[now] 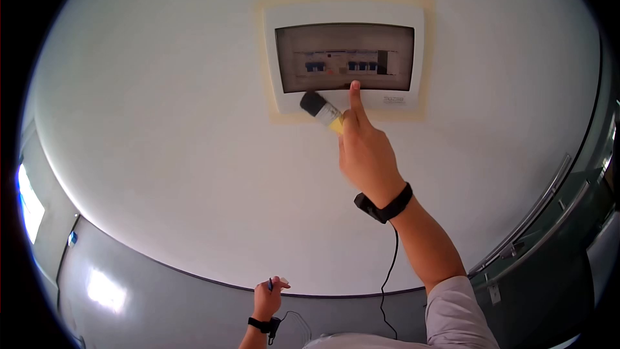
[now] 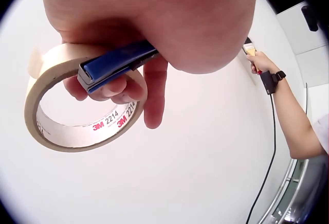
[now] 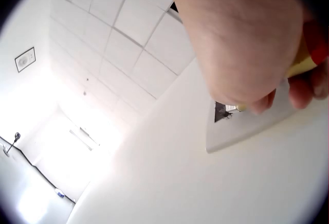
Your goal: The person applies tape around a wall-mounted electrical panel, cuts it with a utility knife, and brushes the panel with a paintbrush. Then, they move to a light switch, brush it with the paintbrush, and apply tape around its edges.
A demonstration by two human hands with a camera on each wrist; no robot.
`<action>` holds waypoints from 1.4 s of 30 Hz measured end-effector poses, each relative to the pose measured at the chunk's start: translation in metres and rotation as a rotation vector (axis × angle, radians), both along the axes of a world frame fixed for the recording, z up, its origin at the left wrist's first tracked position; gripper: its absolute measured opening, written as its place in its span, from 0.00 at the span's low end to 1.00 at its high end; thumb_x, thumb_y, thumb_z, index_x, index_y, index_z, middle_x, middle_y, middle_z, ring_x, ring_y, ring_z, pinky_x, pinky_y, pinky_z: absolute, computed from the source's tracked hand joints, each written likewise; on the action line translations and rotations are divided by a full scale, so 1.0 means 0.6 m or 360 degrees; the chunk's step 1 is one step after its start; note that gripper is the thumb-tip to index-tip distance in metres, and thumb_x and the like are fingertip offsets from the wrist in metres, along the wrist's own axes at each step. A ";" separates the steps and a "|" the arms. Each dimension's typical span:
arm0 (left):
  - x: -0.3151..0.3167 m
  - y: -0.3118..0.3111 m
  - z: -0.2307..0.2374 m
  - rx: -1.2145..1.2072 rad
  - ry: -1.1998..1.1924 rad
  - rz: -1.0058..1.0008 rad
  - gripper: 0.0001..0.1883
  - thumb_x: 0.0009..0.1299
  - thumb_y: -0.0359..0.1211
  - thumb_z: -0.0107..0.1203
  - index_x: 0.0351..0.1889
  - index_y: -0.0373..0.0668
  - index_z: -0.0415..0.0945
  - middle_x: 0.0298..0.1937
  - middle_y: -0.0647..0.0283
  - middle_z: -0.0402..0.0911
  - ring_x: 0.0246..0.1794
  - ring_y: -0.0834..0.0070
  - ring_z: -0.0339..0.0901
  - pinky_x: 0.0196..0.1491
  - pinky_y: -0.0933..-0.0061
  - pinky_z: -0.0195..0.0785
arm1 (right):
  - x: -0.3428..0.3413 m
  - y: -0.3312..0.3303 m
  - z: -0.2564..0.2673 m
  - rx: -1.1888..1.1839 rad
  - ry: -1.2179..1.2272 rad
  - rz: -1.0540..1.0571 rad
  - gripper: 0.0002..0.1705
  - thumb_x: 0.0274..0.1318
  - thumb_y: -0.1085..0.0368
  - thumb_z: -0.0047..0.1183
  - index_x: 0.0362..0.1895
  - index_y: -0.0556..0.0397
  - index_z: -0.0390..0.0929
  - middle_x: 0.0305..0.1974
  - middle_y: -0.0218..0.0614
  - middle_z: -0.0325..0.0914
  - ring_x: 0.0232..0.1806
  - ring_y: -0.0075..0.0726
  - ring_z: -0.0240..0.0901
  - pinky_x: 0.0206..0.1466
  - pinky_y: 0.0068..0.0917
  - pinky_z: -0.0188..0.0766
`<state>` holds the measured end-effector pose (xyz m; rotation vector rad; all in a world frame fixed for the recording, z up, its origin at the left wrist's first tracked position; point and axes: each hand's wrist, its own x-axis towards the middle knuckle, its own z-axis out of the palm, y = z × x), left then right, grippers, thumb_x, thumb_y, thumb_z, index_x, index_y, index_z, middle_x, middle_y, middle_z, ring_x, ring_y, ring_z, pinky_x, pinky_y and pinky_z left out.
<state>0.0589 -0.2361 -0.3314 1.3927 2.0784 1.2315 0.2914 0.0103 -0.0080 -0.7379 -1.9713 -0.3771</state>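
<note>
My right hand [image 1: 369,152] grips a paintbrush [image 1: 323,110] with dark bristles and a yellow handle, red at its end in the right wrist view. Its index finger points up, fingertip at the lower edge of the tinted cover [image 1: 349,39] of a white wall-mounted breaker box [image 1: 418,52]. Blue switches show through the cover. Low in the head view, my left hand [image 1: 266,300] is away from the box. In the left wrist view it holds a roll of masking tape [image 2: 105,127] together with a blue utility knife [image 2: 121,62]; fingers pass through the roll.
Pale yellow masking tape [image 1: 260,45] frames the breaker box on the white wall [image 1: 161,123]. A metal handrail [image 1: 549,194] runs at the right. A black cable [image 1: 387,271] hangs from the right wrist camera. A wall socket [image 1: 494,293] sits low at right.
</note>
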 end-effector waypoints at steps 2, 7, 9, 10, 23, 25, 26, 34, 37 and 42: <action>0.012 0.001 0.002 -0.0034 -0.0018 -0.0032 0.31 0.92 0.46 0.42 0.36 0.42 0.94 0.20 0.59 0.79 0.22 0.62 0.80 0.34 0.61 0.73 | 0.017 0.000 0.015 0.0048 0.0033 0.0081 0.10 0.65 0.75 0.57 0.46 0.68 0.73 0.81 0.67 0.63 0.23 0.51 0.81 0.27 0.38 0.80; 0.022 0.019 0.046 0.0058 0.0084 -0.0013 0.30 0.91 0.44 0.43 0.37 0.42 0.94 0.19 0.62 0.78 0.22 0.66 0.79 0.33 0.65 0.74 | 0.024 -0.018 0.014 0.0022 -0.0045 0.0158 0.17 0.67 0.73 0.60 0.54 0.70 0.72 0.77 0.65 0.70 0.35 0.61 0.87 0.35 0.42 0.85; 0.017 0.032 0.078 0.0321 -0.0159 0.0065 0.27 0.91 0.42 0.45 0.38 0.40 0.94 0.18 0.65 0.75 0.22 0.72 0.78 0.31 0.69 0.72 | 0.019 -0.017 0.007 -0.0071 -0.0032 0.0115 0.16 0.67 0.73 0.61 0.53 0.70 0.72 0.77 0.64 0.70 0.36 0.63 0.87 0.36 0.42 0.85; 0.009 0.035 0.096 0.0401 -0.0192 0.0045 0.24 0.91 0.40 0.48 0.39 0.39 0.93 0.20 0.66 0.74 0.22 0.78 0.76 0.30 0.72 0.69 | 0.017 -0.017 0.005 -0.0064 -0.0030 0.0118 0.16 0.67 0.73 0.61 0.53 0.70 0.72 0.77 0.64 0.70 0.36 0.63 0.87 0.36 0.42 0.85; -0.017 0.065 0.497 0.0494 -0.0296 -0.0513 0.27 0.93 0.42 0.45 0.85 0.43 0.68 0.25 0.75 0.68 0.23 0.88 0.62 0.29 0.81 0.60 | 0.102 0.020 0.016 -0.0288 0.1017 0.0558 0.20 0.71 0.66 0.62 0.61 0.64 0.75 0.46 0.51 0.85 0.39 0.56 0.85 0.46 0.38 0.81; -0.002 0.096 0.542 0.0519 -0.0164 -0.0627 0.27 0.93 0.40 0.45 0.87 0.45 0.64 0.26 0.75 0.67 0.23 0.86 0.63 0.29 0.80 0.61 | 0.105 0.017 0.017 -0.0559 0.1089 0.0601 0.20 0.73 0.65 0.63 0.61 0.63 0.76 0.42 0.50 0.85 0.37 0.54 0.84 0.45 0.37 0.80; 0.013 0.113 0.560 0.0565 -0.0152 -0.0645 0.28 0.93 0.40 0.45 0.88 0.46 0.62 0.26 0.74 0.67 0.23 0.85 0.63 0.29 0.79 0.62 | 0.100 0.020 0.013 -0.0395 0.1041 0.0638 0.19 0.71 0.67 0.62 0.60 0.62 0.77 0.40 0.49 0.85 0.35 0.53 0.84 0.43 0.37 0.80; 0.043 0.212 0.618 0.0534 -0.0052 -0.0704 0.33 0.93 0.41 0.45 0.92 0.46 0.50 0.26 0.71 0.70 0.24 0.83 0.64 0.29 0.76 0.66 | 0.052 0.024 0.028 -0.0026 -0.0111 0.0106 0.52 0.57 0.77 0.57 0.88 0.47 0.60 0.25 0.46 0.83 0.25 0.53 0.82 0.31 0.47 0.77; 0.048 0.218 0.622 0.0543 -0.0078 -0.0767 0.33 0.93 0.41 0.44 0.92 0.46 0.49 0.26 0.71 0.70 0.23 0.83 0.64 0.29 0.75 0.66 | 0.047 0.025 0.029 -0.0003 -0.0377 -0.0226 0.54 0.57 0.75 0.58 0.89 0.45 0.57 0.22 0.39 0.80 0.23 0.46 0.80 0.28 0.42 0.75; 0.040 0.228 0.620 0.0542 -0.0076 -0.0774 0.32 0.93 0.41 0.44 0.92 0.48 0.51 0.25 0.71 0.70 0.23 0.84 0.64 0.29 0.76 0.67 | 0.041 0.042 0.024 0.0168 -0.0298 -0.0233 0.54 0.57 0.74 0.60 0.89 0.46 0.59 0.22 0.37 0.78 0.22 0.45 0.78 0.28 0.40 0.75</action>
